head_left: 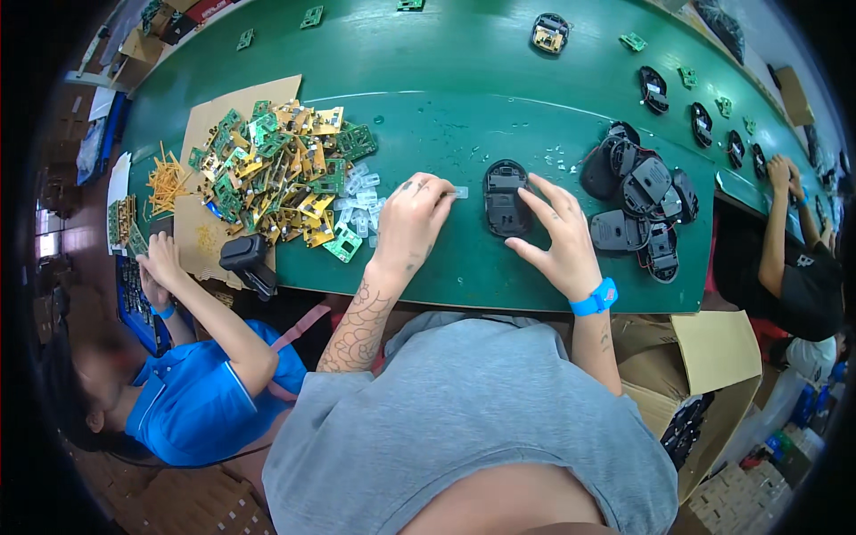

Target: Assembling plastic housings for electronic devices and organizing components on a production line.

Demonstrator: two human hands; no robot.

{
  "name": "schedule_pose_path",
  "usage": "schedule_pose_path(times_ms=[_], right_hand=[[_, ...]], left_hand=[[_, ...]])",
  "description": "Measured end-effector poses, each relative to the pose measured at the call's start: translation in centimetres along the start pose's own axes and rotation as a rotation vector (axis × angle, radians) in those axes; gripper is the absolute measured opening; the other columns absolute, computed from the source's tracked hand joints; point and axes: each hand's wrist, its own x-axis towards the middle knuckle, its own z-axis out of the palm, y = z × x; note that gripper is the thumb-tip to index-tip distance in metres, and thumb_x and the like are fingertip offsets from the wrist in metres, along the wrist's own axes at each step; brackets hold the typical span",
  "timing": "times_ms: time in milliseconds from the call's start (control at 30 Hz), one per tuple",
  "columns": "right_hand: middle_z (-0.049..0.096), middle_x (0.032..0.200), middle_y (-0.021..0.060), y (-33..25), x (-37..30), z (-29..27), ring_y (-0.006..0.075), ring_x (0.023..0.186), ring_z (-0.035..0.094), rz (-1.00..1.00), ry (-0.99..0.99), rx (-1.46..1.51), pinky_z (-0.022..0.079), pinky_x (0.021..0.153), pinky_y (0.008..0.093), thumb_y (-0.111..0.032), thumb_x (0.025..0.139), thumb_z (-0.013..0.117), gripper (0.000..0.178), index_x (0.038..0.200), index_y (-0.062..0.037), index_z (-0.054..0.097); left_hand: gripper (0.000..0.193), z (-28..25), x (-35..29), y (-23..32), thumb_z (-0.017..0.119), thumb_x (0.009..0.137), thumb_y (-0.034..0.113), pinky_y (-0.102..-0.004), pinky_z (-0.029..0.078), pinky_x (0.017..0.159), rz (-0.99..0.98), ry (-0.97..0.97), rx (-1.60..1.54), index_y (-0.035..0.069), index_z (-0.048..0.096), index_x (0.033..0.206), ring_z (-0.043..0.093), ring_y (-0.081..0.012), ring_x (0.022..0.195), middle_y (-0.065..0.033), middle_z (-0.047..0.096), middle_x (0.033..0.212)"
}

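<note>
On the green table in front of me lies a black oval plastic housing (507, 201), its hollow inner side facing up. My right hand (563, 232), with a blue band at the wrist, is at its right side. The fingers are spread, with fingertips at the housing's right edge and the thumb near its lower end. To the left of the housing, my left hand (412, 218) pinches a small clear plastic piece (460, 192) between thumb and fingers. More clear plastic pieces (357, 201) lie loose just left of that hand.
Yellow and green circuit boards (285, 169) are heaped on cardboard at left. Black housings (646, 183) are piled at right. Further housings and boards sit along the far side (655, 89). A co-worker in blue (196, 392) works at left, another person's hands (785, 174) at far right.
</note>
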Motion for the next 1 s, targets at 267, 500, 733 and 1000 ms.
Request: schedule_pose_path(times_ms=[267, 500, 733, 1000], right_hand=[[0.056, 0.146, 0.0034, 0.8, -0.9, 1.2, 0.0267, 0.13, 0.05, -0.025, 0.032, -0.079, 0.04, 0.107, 0.042, -0.017, 0.077, 0.08, 0.059, 0.133, -0.0114, 0.063], [0.058, 0.145, 0.0039, 0.8, -0.8, 1.2, 0.0265, 0.13, 0.051, -0.036, 0.05, -0.05, 0.039, 0.108, 0.0415, -0.016, 0.075, 0.08, 0.059, 0.132, -0.0119, 0.065], [0.058, 0.145, 0.0025, 1.1, -0.6, 1.0, 0.0265, 0.129, 0.051, -0.026, 0.046, -0.005, 0.039, 0.108, 0.0406, -0.017, 0.076, 0.08, 0.058, 0.132, -0.013, 0.066], [0.058, 0.145, -0.0002, 1.3, -0.5, 1.2, 0.0259, 0.129, 0.051, -0.031, 0.038, -0.003, 0.038, 0.107, 0.0412, -0.019, 0.078, 0.078, 0.055, 0.131, -0.015, 0.066]], left_hand=[[0.006, -0.5, 1.1, 0.3, 0.071, 0.085, 0.007, -0.0332, 0.051, 0.071, -0.042, -0.043, 0.0, 0.007, 0.069, 0.091, 0.063, -0.0221, 0.078, -0.0033, 0.064, 0.089], [0.003, -0.3, 1.0, 4.3, 0.071, 0.085, 0.01, -0.0328, 0.051, 0.067, 0.063, -0.054, -0.108, 0.009, 0.07, 0.087, 0.063, -0.0214, 0.074, -0.0025, 0.064, 0.087], [0.004, 3.0, 1.3, 4.1, 0.071, 0.085, 0.014, -0.0323, 0.05, 0.058, 0.047, -0.019, 0.132, 0.011, 0.071, 0.088, 0.062, -0.0207, 0.066, -0.0009, 0.063, 0.087], [0.008, 3.0, 0.5, 3.5, 0.072, 0.086, 0.016, -0.0314, 0.048, 0.054, -0.033, 0.008, 0.022, 0.014, 0.072, 0.094, 0.06, -0.0203, 0.06, -0.0002, 0.061, 0.084]])
